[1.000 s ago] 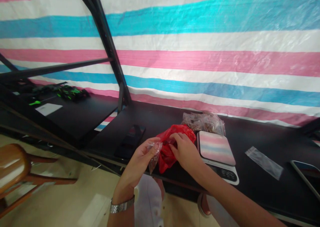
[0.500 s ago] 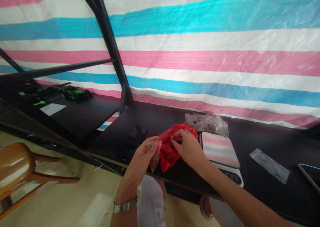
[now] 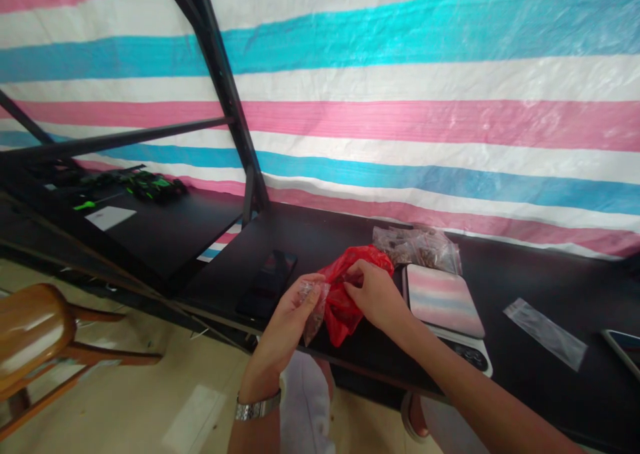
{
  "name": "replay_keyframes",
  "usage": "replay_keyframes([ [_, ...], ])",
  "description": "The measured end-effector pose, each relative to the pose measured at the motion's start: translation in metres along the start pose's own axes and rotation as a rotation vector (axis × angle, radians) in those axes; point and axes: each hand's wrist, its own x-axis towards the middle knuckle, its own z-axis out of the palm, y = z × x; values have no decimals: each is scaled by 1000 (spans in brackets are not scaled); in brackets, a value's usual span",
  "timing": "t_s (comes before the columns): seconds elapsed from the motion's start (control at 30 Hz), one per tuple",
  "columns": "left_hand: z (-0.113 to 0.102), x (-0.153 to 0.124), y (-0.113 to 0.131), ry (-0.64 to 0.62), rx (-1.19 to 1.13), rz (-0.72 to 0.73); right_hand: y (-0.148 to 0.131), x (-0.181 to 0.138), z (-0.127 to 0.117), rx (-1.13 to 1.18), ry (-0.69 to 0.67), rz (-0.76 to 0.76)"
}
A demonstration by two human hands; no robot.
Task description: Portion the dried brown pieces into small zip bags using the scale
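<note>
– Two hands at a black table (image 3: 310,226). What's the room?
– Striped plastic sheet (image 3: 400,81) behind, black metal frame (image 3: 227,84) at left. Pale floor (image 3: 227,374) below, wooden chair (image 3: 33,327) far left. On the table: scale (image 3: 445,301), filled bags (image 3: 420,249) behind it, flat clear bag (image 3: 545,334) to its right.
– Where's the work?
– Near table edge, left of the scale. Left hand (image 3: 293,311) has thumb and fingers clamped on a small clear bag (image 3: 313,324), brownish stuff inside. Right hand (image 3: 377,297) is at a crumpled red bag (image 3: 343,324), fingers bent; can't tell if they grip anything.
– Orientation?
– Small bag hangs steeply, top in the grip, bottom corner down toward the near edge. Red bag runs slantwise, near edge to back right.
– Unclear bits?
– Red bag's contents and right fingertips hidden. Right forearm covers part of the scale's front. Phone (image 3: 624,351) cut off at right. Dark flat thing (image 3: 267,284) at left barely shows against the table.
</note>
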Motion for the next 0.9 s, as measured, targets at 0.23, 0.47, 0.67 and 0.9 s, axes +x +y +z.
replay_keyframes([
  [0.23,6,3,1,97,3,37,-4,-4,-3,-45,2,16],
  [0.47,16,3,0,77,-55,44,-3,-3,0,-27,2,24],
  [0.67,19,9,-2,143,-108,58,-1,2,-8,73,-2,48],
  [0.9,23,6,0,133,-89,66,4,9,-17,199,-52,81],
])
